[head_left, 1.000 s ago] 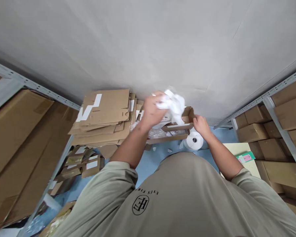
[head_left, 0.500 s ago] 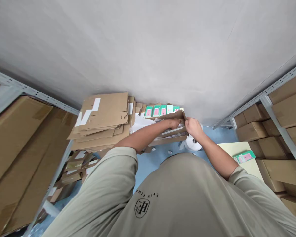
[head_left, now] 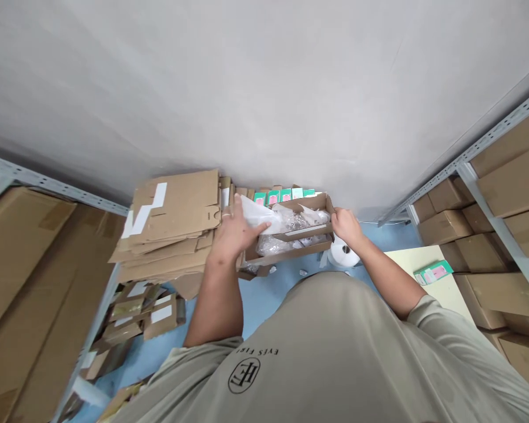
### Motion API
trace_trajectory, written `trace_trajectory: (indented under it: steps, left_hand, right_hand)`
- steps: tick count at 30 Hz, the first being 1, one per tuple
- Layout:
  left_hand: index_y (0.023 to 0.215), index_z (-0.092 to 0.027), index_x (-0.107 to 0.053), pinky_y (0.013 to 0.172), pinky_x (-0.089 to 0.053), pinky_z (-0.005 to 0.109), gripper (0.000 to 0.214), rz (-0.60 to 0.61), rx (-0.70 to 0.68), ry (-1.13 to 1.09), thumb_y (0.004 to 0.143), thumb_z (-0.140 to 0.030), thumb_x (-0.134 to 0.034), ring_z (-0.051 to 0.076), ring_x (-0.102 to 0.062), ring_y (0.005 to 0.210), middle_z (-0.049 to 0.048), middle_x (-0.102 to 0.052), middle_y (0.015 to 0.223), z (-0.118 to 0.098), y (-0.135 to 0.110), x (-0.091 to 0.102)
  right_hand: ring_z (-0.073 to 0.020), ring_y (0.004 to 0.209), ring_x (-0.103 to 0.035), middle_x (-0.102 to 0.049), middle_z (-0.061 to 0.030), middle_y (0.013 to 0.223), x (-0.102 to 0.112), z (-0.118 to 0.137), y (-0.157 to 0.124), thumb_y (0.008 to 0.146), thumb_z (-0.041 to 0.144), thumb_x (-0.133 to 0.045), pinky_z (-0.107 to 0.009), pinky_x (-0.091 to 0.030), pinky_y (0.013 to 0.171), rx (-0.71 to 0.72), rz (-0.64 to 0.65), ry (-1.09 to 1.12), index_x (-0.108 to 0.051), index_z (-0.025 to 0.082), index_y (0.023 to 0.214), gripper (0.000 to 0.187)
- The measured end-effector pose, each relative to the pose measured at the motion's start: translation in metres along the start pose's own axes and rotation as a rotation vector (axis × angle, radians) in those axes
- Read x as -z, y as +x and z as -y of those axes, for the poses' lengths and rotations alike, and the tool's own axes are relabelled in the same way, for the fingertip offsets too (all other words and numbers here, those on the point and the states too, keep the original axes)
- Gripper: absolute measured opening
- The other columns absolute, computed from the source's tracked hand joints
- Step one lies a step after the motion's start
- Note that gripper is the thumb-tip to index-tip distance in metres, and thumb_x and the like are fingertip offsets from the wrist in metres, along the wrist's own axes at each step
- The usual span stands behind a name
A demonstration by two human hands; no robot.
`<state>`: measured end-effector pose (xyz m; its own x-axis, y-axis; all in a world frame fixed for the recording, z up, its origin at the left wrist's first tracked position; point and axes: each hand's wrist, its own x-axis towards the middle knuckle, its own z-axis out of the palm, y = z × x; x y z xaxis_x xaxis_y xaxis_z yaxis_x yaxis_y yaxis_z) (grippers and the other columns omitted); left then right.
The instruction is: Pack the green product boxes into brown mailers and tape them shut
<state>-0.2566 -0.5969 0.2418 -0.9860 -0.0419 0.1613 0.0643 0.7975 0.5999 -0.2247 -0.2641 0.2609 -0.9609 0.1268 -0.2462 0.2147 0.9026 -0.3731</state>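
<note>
A long open cardboard box (head_left: pixel 286 254) lies in front of me, with clear plastic wrap and crumpled white packing (head_left: pixel 312 217) inside. My right hand (head_left: pixel 344 227) is closed on the box's right end wall. At the other end, my left hand (head_left: pixel 235 234) has its fingers spread and its thumb out to the right. It rests against a white translucent sheet (head_left: pixel 255 214) that sticks up from the box. Behind the box stands a row of green-and-white packets (head_left: pixel 273 197) with pink fronts.
Flattened cardboard boxes (head_left: pixel 180 202) are stacked at the left. A white roll (head_left: pixel 341 257) stands beyond the box's right end. One green packet (head_left: pixel 432 273) lies on a pale yellow surface (head_left: pixel 417 258). Shelves with cartons (head_left: pixel 487 252) flank both sides, and a grey wall rises ahead.
My left hand has moved from inside the box's right end to the white sheet at its left end, and its fingers have spread. My right hand stays on the box end.
</note>
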Motion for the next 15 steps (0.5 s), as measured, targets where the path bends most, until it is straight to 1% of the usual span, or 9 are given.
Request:
trace_trajectory:
  steps: [2, 3, 5, 6, 7, 8, 11, 13, 15]
  left_hand:
    - [0.13, -0.019, -0.07, 0.092, -0.059, 0.049, 0.071, 0.075, 0.051, 0.02, 0.072, -0.048, -0.1, 0.042, -0.077, 0.105, 0.0119, -0.078, 0.104, 0.012, 0.003, -0.009]
    - [0.122, -0.019, -0.072, 0.09, -0.059, 0.047, 0.054, 0.056, 0.033, 0.033, 0.077, -0.04, -0.096, 0.039, -0.077, 0.1, 0.0092, -0.077, 0.097, 0.011, 0.004, -0.015]
    - [0.107, -0.021, -0.075, 0.094, -0.058, 0.045, 0.022, -0.058, -0.073, 0.048, 0.088, -0.028, -0.083, 0.035, -0.077, 0.1, 0.009, -0.079, 0.098, -0.004, 0.003, -0.025]
    - [0.103, -0.022, -0.075, 0.097, -0.058, 0.045, 0.012, -0.089, -0.148, 0.046, 0.092, -0.025, -0.077, 0.034, -0.077, 0.103, 0.0097, -0.08, 0.103, -0.015, 0.002, -0.029]
    - [0.103, -0.022, -0.076, 0.101, -0.058, 0.044, 0.009, -0.061, -0.233, 0.036, 0.094, -0.022, -0.072, 0.033, -0.077, 0.108, 0.0104, -0.081, 0.11, -0.028, 0.002, -0.034]
    - [0.103, -0.022, -0.076, 0.102, -0.058, 0.043, 0.011, 0.041, -0.324, 0.029, 0.095, -0.02, -0.069, 0.033, -0.077, 0.111, 0.0107, -0.082, 0.114, -0.041, 0.003, -0.039]
    - [0.11, -0.021, -0.077, 0.101, -0.058, 0.042, 0.016, 0.509, -0.52, 0.116, 0.098, -0.025, -0.068, 0.035, -0.077, 0.115, 0.0136, -0.083, 0.117, -0.071, 0.013, -0.058]
    - [0.121, -0.02, -0.077, 0.098, -0.059, 0.041, 0.026, 0.75, -0.532, 0.218, 0.097, -0.028, -0.071, 0.035, -0.079, 0.112, 0.0154, -0.083, 0.118, -0.08, 0.024, -0.073]
    - [0.123, -0.02, -0.077, 0.094, -0.06, 0.039, 0.033, 0.901, -0.512, 0.287, 0.091, -0.029, -0.077, 0.034, -0.081, 0.103, 0.0151, -0.085, 0.113, -0.082, 0.033, -0.088]
  right_hand:
    - [-0.032, 0.104, -0.077, -0.082, -0.0203, 0.109, 0.0, 0.001, 0.0, 0.11, 0.018, -0.04, -0.032, -0.047, 0.082, -0.002, -0.003, -0.009, -0.076, 0.017, 0.11, 0.036]
    - [-0.032, 0.104, -0.077, -0.082, -0.0206, 0.11, -0.001, 0.002, 0.0, 0.11, 0.018, -0.04, -0.032, -0.047, 0.082, -0.002, -0.004, -0.012, -0.076, 0.017, 0.111, 0.036]
    - [-0.0324, 0.105, -0.078, -0.082, -0.0214, 0.11, -0.002, 0.004, 0.001, 0.111, 0.018, -0.041, -0.032, -0.048, 0.083, -0.002, -0.006, -0.019, -0.077, 0.016, 0.112, 0.036]
    - [-0.0325, 0.106, -0.078, -0.082, -0.0217, 0.111, -0.003, 0.005, 0.001, 0.111, 0.019, -0.041, -0.032, -0.048, 0.084, 0.0, -0.005, -0.022, -0.077, 0.016, 0.113, 0.036]
    - [-0.0324, 0.106, -0.078, -0.082, -0.0218, 0.112, -0.003, 0.006, 0.002, 0.111, 0.019, -0.041, -0.033, -0.048, 0.086, 0.002, -0.003, -0.026, -0.077, 0.016, 0.113, 0.036]
    - [-0.0324, 0.107, -0.078, -0.083, -0.0217, 0.113, -0.004, 0.008, 0.001, 0.111, 0.019, -0.041, -0.033, -0.048, 0.087, 0.004, 0.0, -0.03, -0.077, 0.016, 0.114, 0.036]
    - [-0.0322, 0.11, -0.079, -0.083, -0.0213, 0.116, -0.004, 0.013, -0.001, 0.112, 0.018, -0.041, -0.033, -0.049, 0.089, 0.009, 0.01, -0.043, -0.078, 0.016, 0.118, 0.037]
    - [-0.0321, 0.111, -0.079, -0.084, -0.021, 0.117, -0.005, 0.017, -0.003, 0.111, 0.018, -0.042, -0.032, -0.049, 0.089, 0.023, 0.02, -0.047, -0.078, 0.016, 0.12, 0.037]
    - [-0.0317, 0.11, -0.079, -0.084, -0.02, 0.116, -0.006, 0.02, -0.005, 0.111, 0.017, -0.041, -0.032, -0.049, 0.088, 0.043, 0.031, -0.045, -0.078, 0.016, 0.121, 0.039]
